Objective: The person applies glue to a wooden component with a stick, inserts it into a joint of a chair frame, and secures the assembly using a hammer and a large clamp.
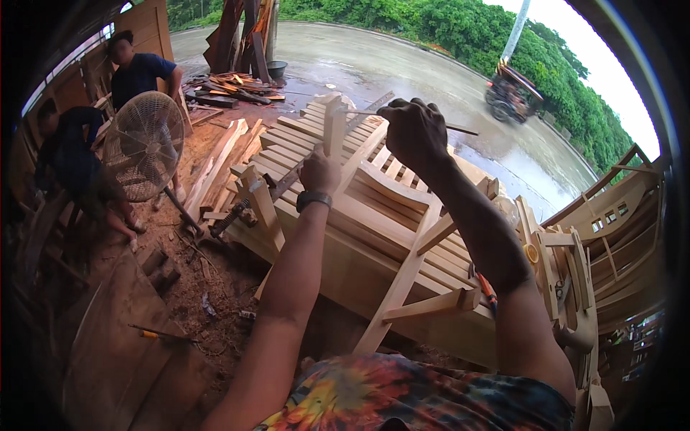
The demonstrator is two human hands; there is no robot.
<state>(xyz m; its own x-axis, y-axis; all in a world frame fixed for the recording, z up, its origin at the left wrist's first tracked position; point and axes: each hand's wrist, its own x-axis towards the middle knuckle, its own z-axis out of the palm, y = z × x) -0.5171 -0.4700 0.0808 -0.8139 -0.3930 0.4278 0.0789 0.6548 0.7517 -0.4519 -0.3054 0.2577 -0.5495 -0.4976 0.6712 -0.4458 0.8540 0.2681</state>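
- Slatted wooden chair frame (374, 215), on the sawdust floor (215, 302): I judge it heavy and stiff; best taken by its rails.
- Upright wooden post (334, 129), at the frame's far edge: my left hand (318, 172) is wrapped around it.
- Thin rod (460, 130): rigid, light; my right hand (415, 131) is fisted on it, above the slats.

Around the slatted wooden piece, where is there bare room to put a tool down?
Bare dirt floor lies between the dark plank and the slatted frame. It is crowded near the fan with loose boards, and at the left hand and right hand.
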